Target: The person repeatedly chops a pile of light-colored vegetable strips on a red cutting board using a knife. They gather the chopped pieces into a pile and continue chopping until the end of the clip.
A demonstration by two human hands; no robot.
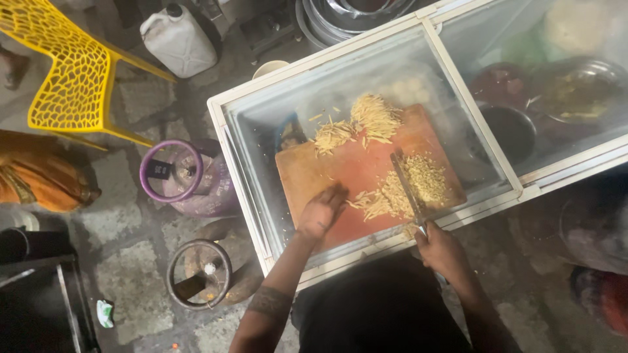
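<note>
A wooden cutting board [307, 173] lies on the glass lid of a chest freezer [258, 114]. Pale vegetable strips [366, 121] are heaped at the board's far edge, and finely chopped pieces [425, 176] lie at its right. My right hand [441, 248] is shut on a knife [407, 186], whose blade rests across the chopped pile. My left hand [322, 212] rests fingers-down on the board, next to loose strips [373, 202] beside the blade.
Steel bowls [579, 91] show under the freezer's right glass panel. On the stone floor to the left stand two gas cylinders [190, 176], a yellow plastic chair [72, 72] and a white jerrycan [178, 39]. Orange cloth [39, 173] lies at far left.
</note>
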